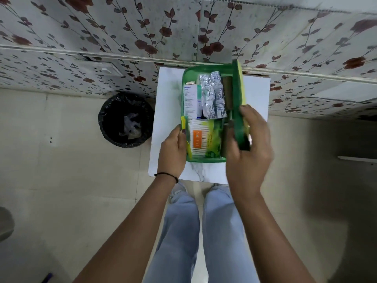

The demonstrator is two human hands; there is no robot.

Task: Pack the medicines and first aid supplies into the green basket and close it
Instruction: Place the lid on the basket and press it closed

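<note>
The green basket (204, 159) stands on a small white table (167, 119). Inside it lie a white medicine box (190, 100), silver foil blister strips (213, 94), a pack of cotton swabs (201, 137) and brown rolls (227, 92) along the right wall. Its green lid (237, 94) stands almost on edge over the right side. My right hand (247, 148) grips the lid's near end. My left hand (172, 149) holds the basket's left rim near the front corner.
A black bin (125, 119) lined with a bag stands on the floor left of the table. A flowered wall runs behind the table. My legs in light jeans (202, 231) are just below the table's near edge.
</note>
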